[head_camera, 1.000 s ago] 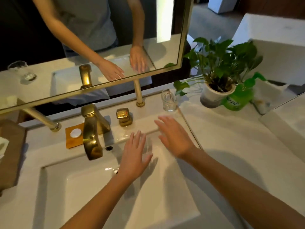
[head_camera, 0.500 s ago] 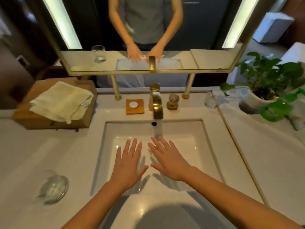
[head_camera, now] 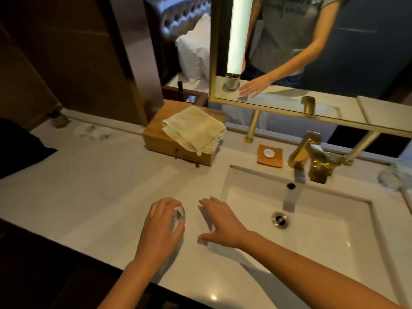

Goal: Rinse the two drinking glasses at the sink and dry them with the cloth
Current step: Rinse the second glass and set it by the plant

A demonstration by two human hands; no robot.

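A clear drinking glass [head_camera: 179, 216] stands on the white counter left of the sink [head_camera: 249, 175]. My left hand [head_camera: 161, 228] covers it from above, with fingers and thumb curled round its rim. My right hand [head_camera: 219, 221] hovers just right of the glass, fingers spread and holding nothing. The second glass [head_camera: 393, 177] is a blur on the counter at the far right, behind the basin. A folded cream cloth [head_camera: 194, 128] lies on a wooden box [head_camera: 160, 141] at the back of the counter.
A gold faucet [head_camera: 312, 157] leans over the basin; I see no water running. An orange soap tray [head_camera: 269, 156] sits to its left. The gold-framed mirror [head_camera: 256, 103] hangs above. A dark object [head_camera: 20, 148] lies at the counter's left end.
Both hands left the basin and moved to the counter on its left. My left hand has closed round the glass there. The view has swung left.
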